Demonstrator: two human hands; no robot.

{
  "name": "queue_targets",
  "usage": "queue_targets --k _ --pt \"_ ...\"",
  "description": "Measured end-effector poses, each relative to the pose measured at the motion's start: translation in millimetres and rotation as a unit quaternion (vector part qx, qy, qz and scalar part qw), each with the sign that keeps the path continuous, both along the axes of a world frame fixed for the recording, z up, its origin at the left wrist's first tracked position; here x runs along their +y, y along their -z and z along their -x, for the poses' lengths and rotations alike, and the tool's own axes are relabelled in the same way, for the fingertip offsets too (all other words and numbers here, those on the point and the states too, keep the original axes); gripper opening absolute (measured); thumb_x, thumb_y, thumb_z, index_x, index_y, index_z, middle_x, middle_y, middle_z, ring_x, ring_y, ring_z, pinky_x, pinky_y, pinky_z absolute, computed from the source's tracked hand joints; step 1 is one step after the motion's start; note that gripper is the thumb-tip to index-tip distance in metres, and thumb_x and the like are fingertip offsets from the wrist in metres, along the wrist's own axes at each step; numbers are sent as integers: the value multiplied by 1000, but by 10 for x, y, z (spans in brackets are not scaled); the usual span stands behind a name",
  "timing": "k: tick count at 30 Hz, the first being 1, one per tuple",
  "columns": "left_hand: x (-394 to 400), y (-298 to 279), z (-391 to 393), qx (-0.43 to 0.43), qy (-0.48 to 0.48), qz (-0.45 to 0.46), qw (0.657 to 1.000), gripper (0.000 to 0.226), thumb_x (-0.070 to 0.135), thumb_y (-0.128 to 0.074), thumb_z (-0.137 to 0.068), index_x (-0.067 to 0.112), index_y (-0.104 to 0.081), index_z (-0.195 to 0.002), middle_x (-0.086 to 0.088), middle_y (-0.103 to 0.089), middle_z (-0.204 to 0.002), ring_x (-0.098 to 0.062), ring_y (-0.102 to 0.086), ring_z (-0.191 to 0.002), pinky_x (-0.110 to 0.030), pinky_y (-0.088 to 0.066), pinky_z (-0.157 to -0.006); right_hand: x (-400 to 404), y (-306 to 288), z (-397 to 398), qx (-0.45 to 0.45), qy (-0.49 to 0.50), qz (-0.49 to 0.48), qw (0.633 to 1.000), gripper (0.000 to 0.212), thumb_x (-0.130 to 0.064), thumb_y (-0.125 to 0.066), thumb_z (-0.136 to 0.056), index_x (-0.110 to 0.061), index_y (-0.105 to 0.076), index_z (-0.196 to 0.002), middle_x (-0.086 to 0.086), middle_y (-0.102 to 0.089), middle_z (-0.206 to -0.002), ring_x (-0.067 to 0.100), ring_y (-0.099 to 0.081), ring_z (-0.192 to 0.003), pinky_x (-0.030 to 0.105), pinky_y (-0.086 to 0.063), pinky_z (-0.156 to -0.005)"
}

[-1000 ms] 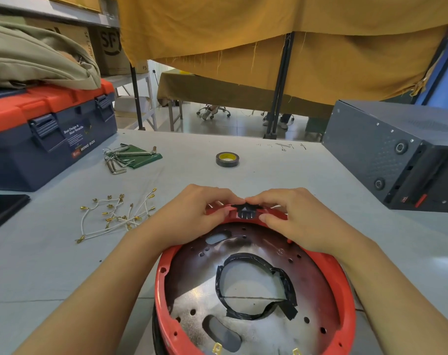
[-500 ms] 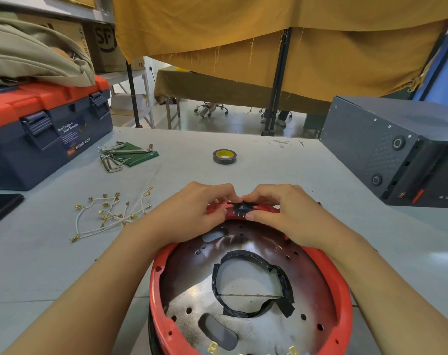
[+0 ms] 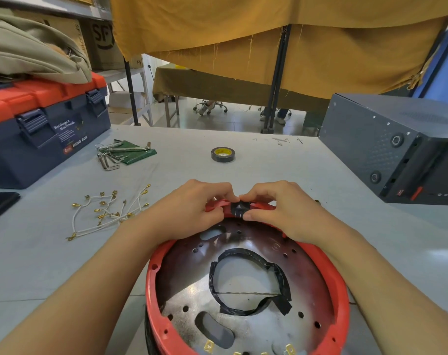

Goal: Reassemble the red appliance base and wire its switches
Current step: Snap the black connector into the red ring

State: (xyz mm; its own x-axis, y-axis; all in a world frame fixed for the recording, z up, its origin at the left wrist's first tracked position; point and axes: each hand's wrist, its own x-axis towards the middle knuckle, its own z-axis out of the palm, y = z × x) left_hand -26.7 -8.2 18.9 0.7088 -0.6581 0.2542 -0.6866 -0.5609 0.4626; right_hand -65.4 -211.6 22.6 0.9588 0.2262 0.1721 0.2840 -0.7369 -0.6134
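Note:
The red appliance base (image 3: pixel 151 283) stands tilted on the table in front of me, its perforated metal plate facing up with a ring of black tape around the centre opening. A small black switch (image 3: pixel 239 209) sits in the far rim. My left hand (image 3: pixel 192 208) grips the red rim just left of the switch, fingers curled over it. My right hand (image 3: pixel 282 208) pinches the switch from the right, thumb beneath and fingers above. A bundle of short white wires with brass terminals (image 3: pixel 107 211) lies on the table to the left.
A roll of black tape (image 3: pixel 223 154) lies further back on the grey table (image 3: pixel 294 170). Hex keys on a green pouch (image 3: pixel 125 153) lie by a blue and red toolbox (image 3: pixel 43 129) at left. A dark metal case (image 3: pixel 397 147) stands at right.
Both hands stay at the far rim; the fingers have shifted slightly on the switch, which now shows more between them. The view has moved a little.

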Motion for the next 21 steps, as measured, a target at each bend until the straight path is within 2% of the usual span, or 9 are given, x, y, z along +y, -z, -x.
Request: queue_targets --k 3,7,11,16,21 --pt "-8 -12 1 2 3 -3 1000 25 13 -56 -83 29 -62 -100 -1 -71 -95 -20 -61 -82 -38 -48 -76 0 -2 3 -3 0 9 1000 25 -30 -74 -79 -30 -70 -104 -15 -68 -101 -2 -59 -91 -1 -37 -76" --pt "-21 -23 6 7 -1 -4 1000 25 12 -55 -81 33 -60 -94 -1 -70 -95 -19 -59 -76 -37 -47 -74 1 -15 -3 -4 -2 6 1000 22 -31 -74 -79 -30 -70 -101 -14 -69 -98 -1 -60 -91 2 -39 -77" --pt "-23 -16 3 5 -4 -5 1000 24 12 -56 -82 31 -61 -96 -2 -70 -91 -18 -57 -73 -34 -46 -73 8 -9 -18 0 -2 5 1000 24 -30 -74 -79 -28 -71 -102 -13 -69 -100 -1 -60 -92 1 -38 -76" --pt "-32 -15 6 6 -6 -9 1000 21 12 -57 -84 29 -61 -95 -4 -69 -92 -21 -59 -81 -38 -46 -76 7 -5 -7 -7 3 19 1000 24 -31 -74 -79 -28 -70 -102 -12 -68 -98 1 -59 -90 1 -38 -74" --pt "-40 -33 7 10 -9 -12 1000 23 12 -56 -84 33 -58 -91 -2 -68 -92 -19 -58 -81 -35 -46 -77 15 -6 -3 -6 3 15 1000 25 -30 -74 -79 -29 -70 -103 -13 -68 -97 -1 -58 -88 -2 -36 -75"
